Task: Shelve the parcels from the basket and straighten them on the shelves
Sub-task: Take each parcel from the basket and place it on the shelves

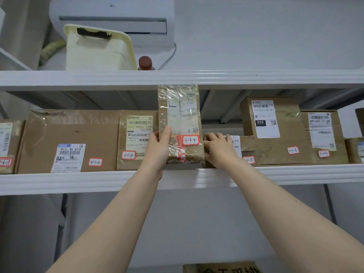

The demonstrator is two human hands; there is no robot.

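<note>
Parcels line the middle shelf (78,180) in numbered order, a sign the shelving job looks well advanced. From the left, parcel 3-1-1 (7,146), the wide parcel 3-1-2 (69,140) and parcel 3-1-3 (137,138) stand side by side, labels facing out. Next, the person's left hand (157,148) pinches the left edge of parcel 3-1-4 (181,123), thumb on the taped front and fingers hidden behind. That tall, narrow parcel stands upright at the shelf's front lip, slightly forward of its neighbours. Just beside it, the right hand (218,150) rests on the low parcel 3-1-5 (249,146), fingers curled over its upper front edge. Farther right, parcel 3-1-6 (289,123) and parcel 3-1-7 (323,134) sit squarely in place. What remains, by the look of it, is seating 3-1-4 in its gap and squaring it with 3-1-5. The basket is out of view, so whether more parcels wait cannot be told. A cream bin (98,50) and a capped bottle (145,63) stand on the shelf above.
</note>
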